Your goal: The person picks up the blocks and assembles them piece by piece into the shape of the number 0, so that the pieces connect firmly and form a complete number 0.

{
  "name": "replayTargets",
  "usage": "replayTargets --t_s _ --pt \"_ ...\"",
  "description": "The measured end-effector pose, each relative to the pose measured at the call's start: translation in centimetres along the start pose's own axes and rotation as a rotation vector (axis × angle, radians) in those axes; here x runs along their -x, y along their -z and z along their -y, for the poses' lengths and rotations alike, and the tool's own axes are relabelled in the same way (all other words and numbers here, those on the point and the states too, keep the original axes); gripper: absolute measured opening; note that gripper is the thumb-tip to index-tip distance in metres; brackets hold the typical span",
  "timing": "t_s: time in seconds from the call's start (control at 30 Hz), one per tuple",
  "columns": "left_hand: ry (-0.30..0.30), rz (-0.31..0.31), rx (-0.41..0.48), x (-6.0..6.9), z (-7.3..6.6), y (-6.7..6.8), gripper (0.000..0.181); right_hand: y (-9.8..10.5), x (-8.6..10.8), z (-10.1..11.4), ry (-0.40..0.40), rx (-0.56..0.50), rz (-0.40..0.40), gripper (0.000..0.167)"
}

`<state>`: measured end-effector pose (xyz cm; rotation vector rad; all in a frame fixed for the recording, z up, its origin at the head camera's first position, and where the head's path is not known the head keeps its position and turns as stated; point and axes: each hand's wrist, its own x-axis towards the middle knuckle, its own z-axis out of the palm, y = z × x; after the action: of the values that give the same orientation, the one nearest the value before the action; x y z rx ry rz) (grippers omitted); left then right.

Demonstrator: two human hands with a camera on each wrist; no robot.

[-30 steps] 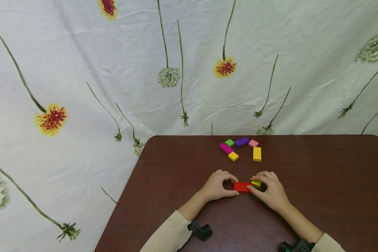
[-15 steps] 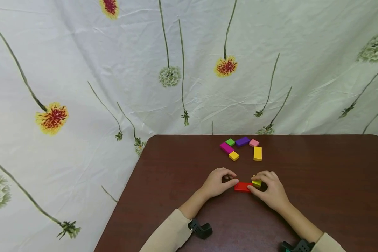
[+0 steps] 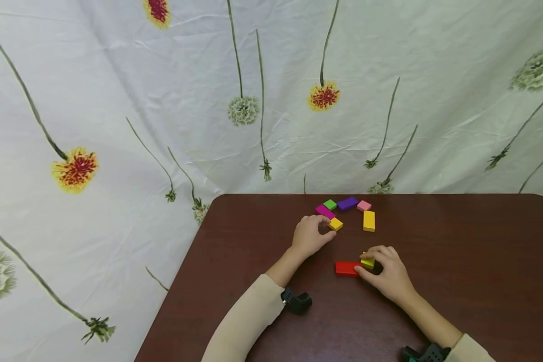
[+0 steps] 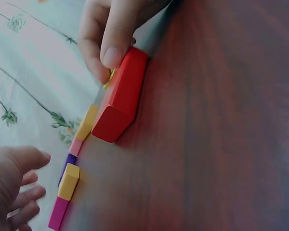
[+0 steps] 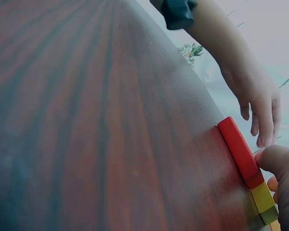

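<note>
My left hand point(image 3: 308, 236) reaches beside a small orange-yellow block point(image 3: 336, 224) at the arc's near left end. Its thumb and index finger are spread around the block's left side; the left wrist view shows the fingers point(image 4: 31, 195) apart from it. A red rectangular block point(image 3: 345, 269) lies flat nearer the front. My right hand point(image 3: 392, 276) stays at its right end, thumb against the red block and index finger at a small bright yellow block point(image 3: 368, 263), pinching the two together. The right hand partly hides the bright yellow block.
Beyond the hands, a magenta block point(image 3: 324, 211), a green block point(image 3: 330, 204), a purple block point(image 3: 347, 203), a pink block point(image 3: 364, 206) and a longer yellow block point(image 3: 369, 221) form an arc on the brown table point(image 3: 470, 261). A flowered cloth point(image 3: 280, 141) hangs behind.
My left hand has let go of the red block's left end and moved away to the small orange-yellow block in the arc. The right hand keeps its place.
</note>
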<state>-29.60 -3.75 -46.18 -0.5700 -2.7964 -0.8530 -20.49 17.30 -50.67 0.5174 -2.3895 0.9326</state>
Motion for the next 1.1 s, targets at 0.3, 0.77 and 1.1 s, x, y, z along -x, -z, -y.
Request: replayTargets --t_s 0.3,0.77,1.1 --pt "0.139 -0.034 -0.15 -1.8 -0.6 -1.3 0.037 0.1 -0.1 0.2 -0.001 -0.015 -0.001 0.024" --pt "0.151 -0.067 -0.132 -1.6 -0.2 -2.4 0.033 0.4 -0.1 0.4 -0.021 -0.013 0.008 0.024" --pt "0.169 -0.086 -0.106 -1.8 0.0 -2.8 0.031 0.3 -0.1 0.4 -0.029 -0.016 0.016 0.023"
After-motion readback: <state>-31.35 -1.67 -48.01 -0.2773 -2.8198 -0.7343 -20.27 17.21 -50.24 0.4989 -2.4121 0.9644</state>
